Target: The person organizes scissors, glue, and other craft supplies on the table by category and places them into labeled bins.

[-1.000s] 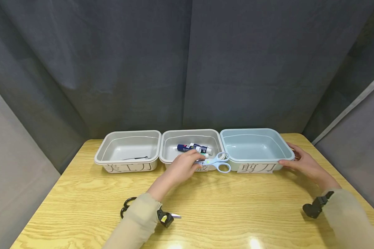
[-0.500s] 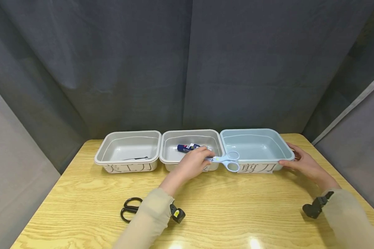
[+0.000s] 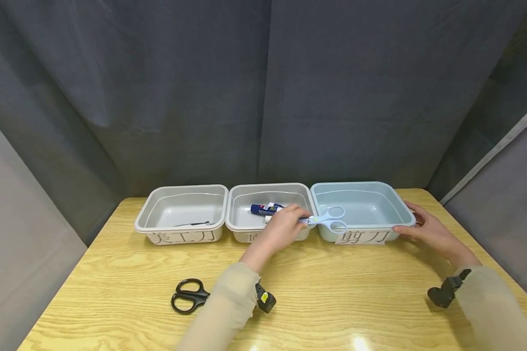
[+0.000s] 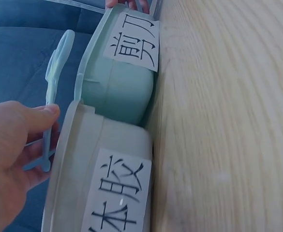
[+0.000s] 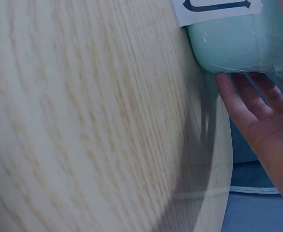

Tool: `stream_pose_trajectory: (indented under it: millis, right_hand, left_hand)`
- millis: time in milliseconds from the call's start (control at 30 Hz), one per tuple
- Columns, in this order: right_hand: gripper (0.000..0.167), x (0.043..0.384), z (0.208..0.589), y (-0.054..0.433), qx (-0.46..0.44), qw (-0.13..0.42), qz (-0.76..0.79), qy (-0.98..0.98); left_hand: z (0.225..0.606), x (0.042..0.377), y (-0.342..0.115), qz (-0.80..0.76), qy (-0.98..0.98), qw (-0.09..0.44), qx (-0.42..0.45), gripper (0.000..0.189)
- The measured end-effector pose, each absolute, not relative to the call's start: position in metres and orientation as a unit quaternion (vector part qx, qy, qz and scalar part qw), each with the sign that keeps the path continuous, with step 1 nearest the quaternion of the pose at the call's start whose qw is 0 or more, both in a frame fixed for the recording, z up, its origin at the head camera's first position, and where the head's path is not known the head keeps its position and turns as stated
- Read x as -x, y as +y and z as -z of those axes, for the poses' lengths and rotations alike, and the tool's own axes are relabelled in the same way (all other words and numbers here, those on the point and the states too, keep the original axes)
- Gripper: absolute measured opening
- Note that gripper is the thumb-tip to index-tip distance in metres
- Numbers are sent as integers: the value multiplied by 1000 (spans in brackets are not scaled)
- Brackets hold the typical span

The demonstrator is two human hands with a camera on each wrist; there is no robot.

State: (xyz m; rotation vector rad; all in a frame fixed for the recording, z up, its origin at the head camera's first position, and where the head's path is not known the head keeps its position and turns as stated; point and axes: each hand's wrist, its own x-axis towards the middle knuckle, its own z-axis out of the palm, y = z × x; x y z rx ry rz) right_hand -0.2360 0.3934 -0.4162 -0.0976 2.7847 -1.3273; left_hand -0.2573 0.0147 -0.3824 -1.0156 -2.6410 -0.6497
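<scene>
My left hand pinches a pair of light-blue scissors by the blade end, between thumb and fingers. Their handle loops point right, overlapping the front left corner of the light-blue bin in the head view. In the left wrist view the scissors stand beside the bins' rims, held near the grey bin's edge. At the right end of the light-blue bin, my right hand holds the corner, thumb on the front rim and fingers against the side. The right wrist view shows those fingers touching the bin's wall.
A grey middle bin contains dark-blue glue tubes, partly hidden by my left hand. The left grey bin holds a thin dark tool. Black-handled scissors lie on the wooden table, blades hidden behind my left sleeve.
My left hand has moved right with the light-blue scissors, from over the middle bin's front to the light-blue bin's left corner. The black scissors' handles have come into fuller view. My right hand stays put.
</scene>
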Motion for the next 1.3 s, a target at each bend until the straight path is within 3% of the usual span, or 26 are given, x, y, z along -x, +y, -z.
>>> stream_pose_trajectory:
  millis: [700, 933, 1300]
  right_hand:
    - [91, 236, 419, 394, 32, 27, 430, 902]
    - [95, 251, 440, 408, 22, 16, 439, 898]
    - [90, 236, 419, 392, 33, 26, 443, 895]
  left_hand:
    - [382, 265, 50, 208, -916, 111, 325, 28]
    - [379, 273, 58, 206, -920, 91, 321, 29]
    - [375, 279, 77, 169, -923, 93, 333, 26]
